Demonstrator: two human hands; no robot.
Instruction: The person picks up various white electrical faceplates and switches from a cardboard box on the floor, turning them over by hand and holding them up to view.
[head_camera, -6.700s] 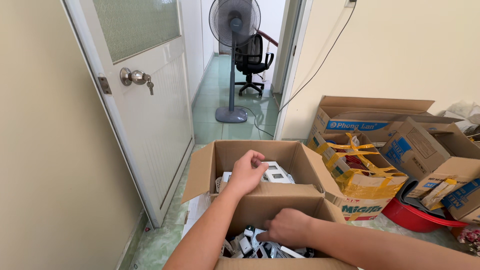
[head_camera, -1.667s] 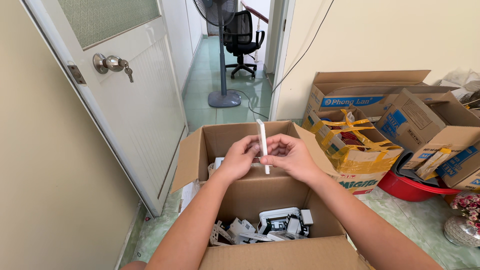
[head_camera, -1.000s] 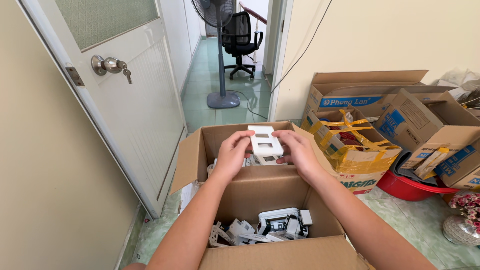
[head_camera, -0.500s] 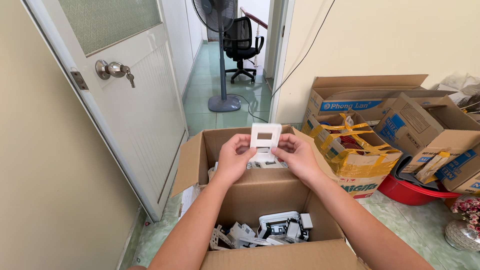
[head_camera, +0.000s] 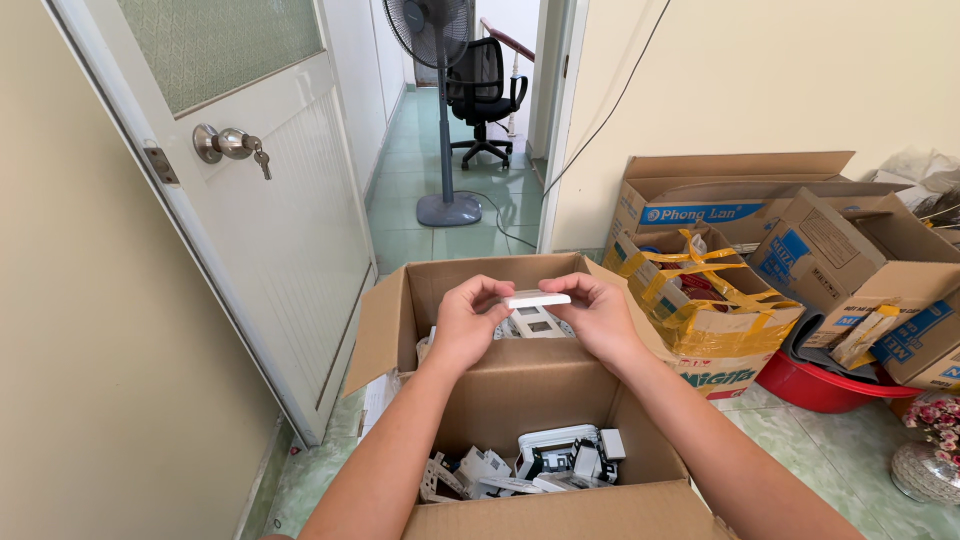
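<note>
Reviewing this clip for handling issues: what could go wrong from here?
The white plate is pinched only by fingertips of the left hand and right hand; a slip may drop it into the cardboard box. It could strike the loose white parts below.

Smooth white plastic plate (head_camera: 537, 298), matt brown cardboard box (head_camera: 520, 385), shiny metal door knob (head_camera: 222, 143), glossy green floor tiles (head_camera: 425, 235), red plastic basin (head_camera: 825, 385)

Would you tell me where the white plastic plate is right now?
The white plate is held edge-on between both hands, centre of the head view, above the far compartment of the open cardboard box.
</note>
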